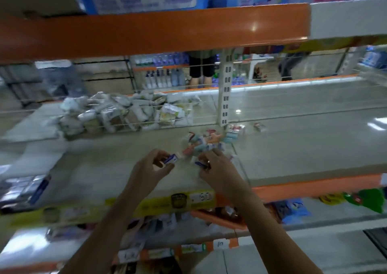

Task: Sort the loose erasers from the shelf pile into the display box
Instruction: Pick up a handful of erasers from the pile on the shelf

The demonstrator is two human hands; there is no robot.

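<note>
Now both hands are out over the pale shelf (104,173). The left hand (154,167) pinches a small blue and white eraser (170,160) between thumb and fingers. The right hand (215,169) is curled around another small blue eraser (200,164), near the front of the pile of loose erasers (206,142). The pile sits in the middle of the shelf, just behind the hands. More erasers (236,129) lie by the white post (225,97). A dark box (23,186) sits at the left edge of the shelf, well apart from the pile. The picture is blurry. White packets (125,112) are heaped behind a wire rail.
</note>
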